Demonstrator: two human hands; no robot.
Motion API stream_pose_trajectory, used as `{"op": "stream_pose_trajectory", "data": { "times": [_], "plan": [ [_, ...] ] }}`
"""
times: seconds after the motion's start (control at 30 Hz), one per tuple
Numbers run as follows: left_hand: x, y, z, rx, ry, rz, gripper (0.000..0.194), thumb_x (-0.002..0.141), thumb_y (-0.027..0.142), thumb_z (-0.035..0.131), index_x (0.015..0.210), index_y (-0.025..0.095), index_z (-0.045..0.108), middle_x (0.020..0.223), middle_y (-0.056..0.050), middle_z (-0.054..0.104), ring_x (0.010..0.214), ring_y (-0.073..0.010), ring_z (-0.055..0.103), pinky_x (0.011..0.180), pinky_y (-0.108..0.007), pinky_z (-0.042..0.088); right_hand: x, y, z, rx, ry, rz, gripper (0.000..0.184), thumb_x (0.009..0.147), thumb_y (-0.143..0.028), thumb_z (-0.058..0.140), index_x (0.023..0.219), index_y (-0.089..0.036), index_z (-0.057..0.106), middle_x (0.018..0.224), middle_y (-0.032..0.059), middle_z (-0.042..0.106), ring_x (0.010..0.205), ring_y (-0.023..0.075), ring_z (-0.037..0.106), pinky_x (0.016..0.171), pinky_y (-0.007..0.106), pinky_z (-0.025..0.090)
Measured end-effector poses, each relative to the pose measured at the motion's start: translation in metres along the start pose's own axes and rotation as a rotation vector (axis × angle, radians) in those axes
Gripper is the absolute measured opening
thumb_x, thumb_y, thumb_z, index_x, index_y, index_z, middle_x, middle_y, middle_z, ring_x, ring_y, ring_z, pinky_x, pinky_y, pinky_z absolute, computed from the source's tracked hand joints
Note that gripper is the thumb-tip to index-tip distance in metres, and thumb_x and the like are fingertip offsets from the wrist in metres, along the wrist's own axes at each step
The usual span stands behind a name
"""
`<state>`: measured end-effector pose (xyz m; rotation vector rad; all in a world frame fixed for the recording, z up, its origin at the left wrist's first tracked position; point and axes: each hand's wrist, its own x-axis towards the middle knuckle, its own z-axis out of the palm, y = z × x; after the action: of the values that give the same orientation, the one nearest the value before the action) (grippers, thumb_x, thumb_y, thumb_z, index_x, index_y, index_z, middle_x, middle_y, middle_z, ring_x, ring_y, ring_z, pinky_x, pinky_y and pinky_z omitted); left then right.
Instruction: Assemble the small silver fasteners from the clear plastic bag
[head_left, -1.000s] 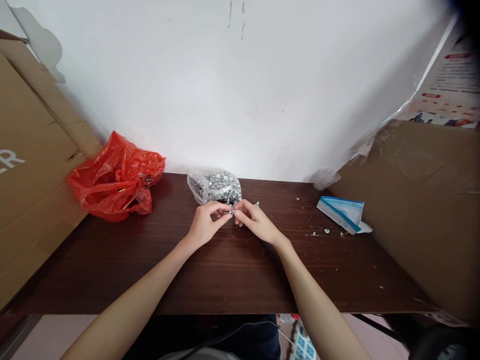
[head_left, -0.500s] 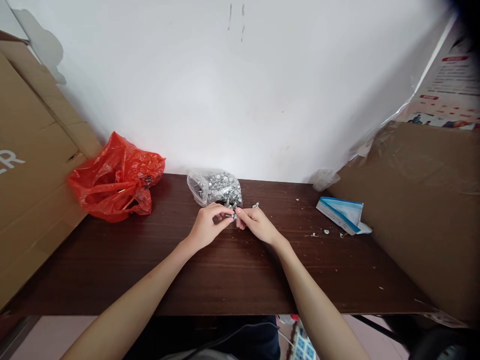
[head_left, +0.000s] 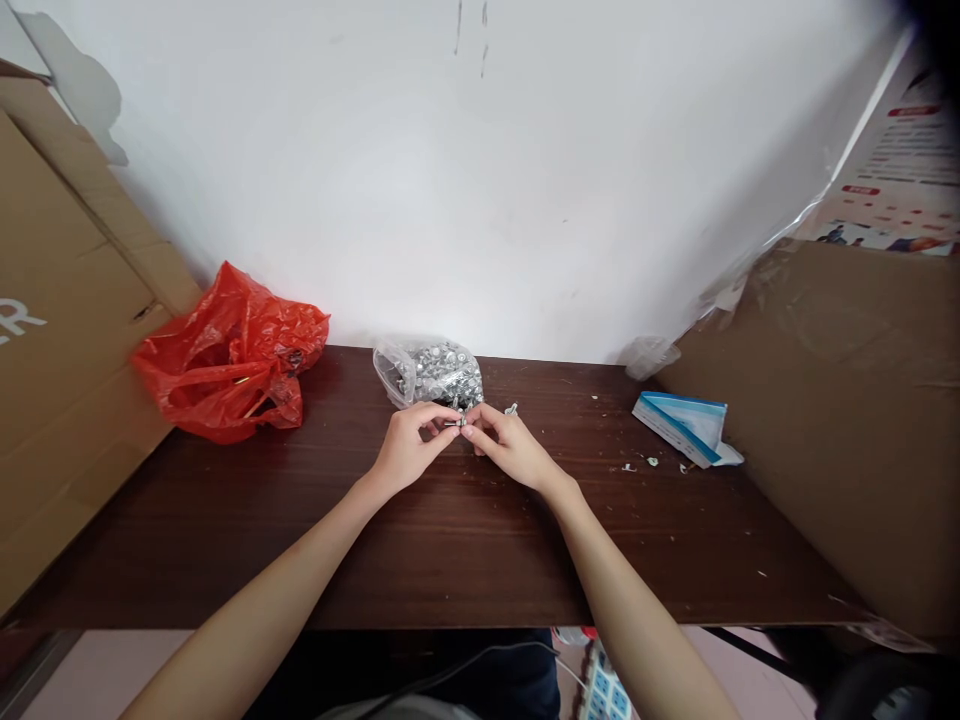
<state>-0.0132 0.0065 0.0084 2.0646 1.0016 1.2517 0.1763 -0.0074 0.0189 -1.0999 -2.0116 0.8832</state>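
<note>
My left hand point(head_left: 409, 448) and my right hand point(head_left: 510, 444) meet over the dark wooden table point(head_left: 450, 540), fingertips pinched together on a small metal part point(head_left: 456, 422) held between them. Just behind the fingers lies a clear plastic bag of small silvery metal parts point(head_left: 431, 370), its mouth facing the hands. One loose metal piece point(head_left: 512, 409) rests on the table beside my right hand.
A crumpled red plastic bag point(head_left: 229, 355) lies at the back left. Cardboard sheets point(head_left: 52, 330) lean along the left side, and a large cardboard box point(head_left: 840, 400) stands on the right. A blue-and-white packet point(head_left: 686, 425) lies near the box, with small scraps around it.
Both hands stayed joined on the small metal part, shifting slightly toward the bag and their fingers working at it. Nothing else moved.
</note>
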Motion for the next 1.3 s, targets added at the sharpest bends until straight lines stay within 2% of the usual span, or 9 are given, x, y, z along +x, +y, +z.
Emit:
{"op": "stream_pose_trajectory", "data": {
  "times": [0.1,0.23,0.3,0.53,0.73,0.87,1.03,1.2,1.3],
  "plan": [
    [0.0000,0.0021,-0.0001,0.004,-0.002,0.012,0.015,0.080,0.019,0.065,0.093,0.016,0.071,0.085,-0.006,0.070,0.071,-0.0141,0.062,0.065,-0.026,0.051,-0.0004,-0.0012,0.0013,0.005,0.008,0.001,0.031,0.095,-0.046,0.043,0.082,-0.020,0.051,0.061,-0.0035,0.054,0.056,0.0122,0.050,0.059,0.024,0.038],
    [0.0001,0.0063,0.0000,-0.007,-0.029,0.024,0.012,0.080,0.018,0.065,0.091,0.017,0.070,0.085,-0.005,0.070,0.071,-0.0136,0.061,0.065,-0.025,0.051,0.0005,-0.0006,0.0049,0.041,-0.004,0.014,0.048,0.097,-0.049,0.031,0.064,-0.019,0.047,0.053,-0.0024,0.050,0.053,0.0117,0.047,0.060,0.025,0.038],
    [0.0000,0.0076,0.0002,-0.017,-0.040,0.027,0.012,0.080,0.018,0.065,0.090,0.017,0.070,0.086,-0.005,0.070,0.072,-0.0139,0.062,0.065,-0.025,0.051,0.0006,-0.0005,0.0048,0.054,-0.002,0.021,0.051,0.098,-0.050,0.029,0.061,-0.019,0.047,0.052,-0.0020,0.049,0.052,0.0118,0.046,0.060,0.025,0.038],
    [0.0003,0.0058,0.0012,-0.040,0.001,0.010,0.014,0.080,0.019,0.065,0.092,0.016,0.071,0.086,-0.006,0.071,0.072,-0.0137,0.063,0.063,-0.024,0.052,-0.0013,-0.0026,0.0007,0.033,0.015,0.030,0.028,0.094,-0.047,0.045,0.085,-0.021,0.049,0.059,-0.0056,0.048,0.053,0.0114,0.045,0.056,0.023,0.035],
    [0.0001,0.0087,0.0023,-0.046,-0.028,0.023,0.011,0.082,0.021,0.063,0.089,0.016,0.070,0.085,-0.006,0.070,0.070,-0.0126,0.062,0.062,-0.023,0.052,0.0005,-0.0004,0.0043,0.019,0.021,0.031,0.045,0.098,-0.048,0.031,0.067,-0.019,0.047,0.054,-0.0032,0.048,0.053,0.0116,0.046,0.059,0.025,0.037],
    [-0.0005,0.0093,0.0023,-0.041,-0.015,0.020,0.013,0.081,0.024,0.063,0.090,0.016,0.070,0.086,-0.006,0.069,0.067,-0.0121,0.061,0.060,-0.023,0.051,0.0008,-0.0016,0.0012,0.054,0.025,0.045,0.036,0.094,-0.050,0.043,0.075,-0.020,0.049,0.057,-0.0041,0.050,0.055,0.0119,0.046,0.058,0.024,0.037],
    [-0.0010,0.0090,0.0033,-0.044,-0.033,0.011,0.013,0.082,0.024,0.062,0.090,0.016,0.070,0.082,-0.006,0.069,0.068,-0.0131,0.062,0.061,-0.024,0.051,0.0004,-0.0016,-0.0003,0.094,-0.008,0.030,0.043,0.096,-0.051,0.035,0.069,-0.019,0.048,0.056,-0.0026,0.049,0.055,0.0121,0.046,0.059,0.026,0.038],
    [0.0006,0.0066,0.0023,-0.124,0.016,-0.040,0.015,0.082,0.024,0.063,0.092,0.016,0.070,0.090,-0.008,0.071,0.077,-0.0159,0.066,0.063,-0.025,0.053,-0.0008,-0.0019,0.0017,0.177,-0.052,0.048,0.031,0.090,-0.049,0.050,0.090,-0.019,0.053,0.061,-0.0043,0.050,0.055,0.0117,0.048,0.057,0.025,0.039],
    [0.0008,0.0058,0.0023,-0.146,0.016,-0.059,0.016,0.082,0.024,0.062,0.093,0.015,0.071,0.092,-0.008,0.071,0.080,-0.0170,0.067,0.066,-0.026,0.054,-0.0009,-0.0018,0.0031,0.178,-0.051,0.026,0.029,0.092,-0.047,0.047,0.088,-0.019,0.052,0.059,-0.0043,0.051,0.055,0.0121,0.049,0.060,0.025,0.040]
  ]
}}
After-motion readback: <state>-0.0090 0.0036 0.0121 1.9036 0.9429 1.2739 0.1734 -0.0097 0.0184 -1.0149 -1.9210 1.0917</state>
